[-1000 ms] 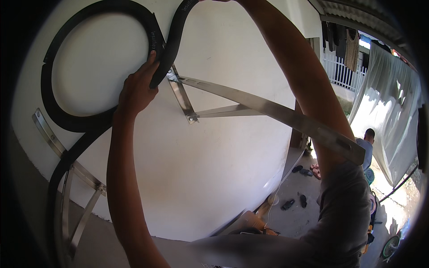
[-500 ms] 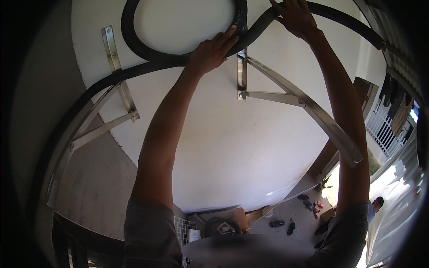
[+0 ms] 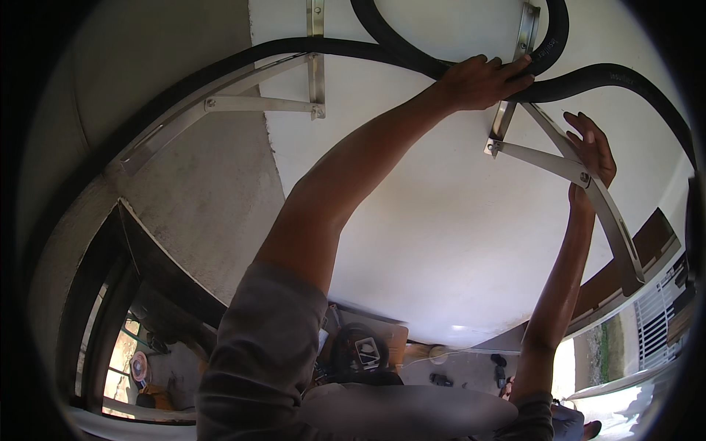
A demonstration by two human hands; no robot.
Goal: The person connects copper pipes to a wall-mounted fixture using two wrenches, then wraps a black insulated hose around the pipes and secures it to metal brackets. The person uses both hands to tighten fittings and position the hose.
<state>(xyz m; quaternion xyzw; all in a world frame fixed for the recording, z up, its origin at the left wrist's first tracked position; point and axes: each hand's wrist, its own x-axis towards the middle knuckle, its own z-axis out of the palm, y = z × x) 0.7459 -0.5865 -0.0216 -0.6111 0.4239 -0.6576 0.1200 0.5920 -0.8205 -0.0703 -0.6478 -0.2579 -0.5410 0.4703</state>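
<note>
- Since the earlier frame, both hands are sitting further to the right of the head view, and the right hand (image 3: pixel 592 151) is coming off the black hose (image 3: pixel 353 51) and resting on the metal bracket (image 3: pixel 566 165) instead.
- Two steel brackets are standing out from the white wall (image 3: pixel 412 220): the left bracket (image 3: pixel 294 95) near the corner where white meets the grey wall (image 3: pixel 198 191), and the metal bracket on the right, under the hands.
- Open wall is lying between the two brackets and below them; the hose is bounding this room from above, arcing from the left edge across the top to the far right rim.
- A second loop of hose is crossing the first just above the left hand (image 3: pixel 482 81).
- That hand is curling its fingers over the hose where it passes the top of the right bracket, gripping it, arm stretched up and fully extended.
- The right hand is spread open, palm against the bracket's diagonal strut, below and right of the hose and apart from it, forearm rising nearly straight.
- Far below, a cluttered floor is showing past the grey sleeve (image 3: pixel 257 353).
</note>
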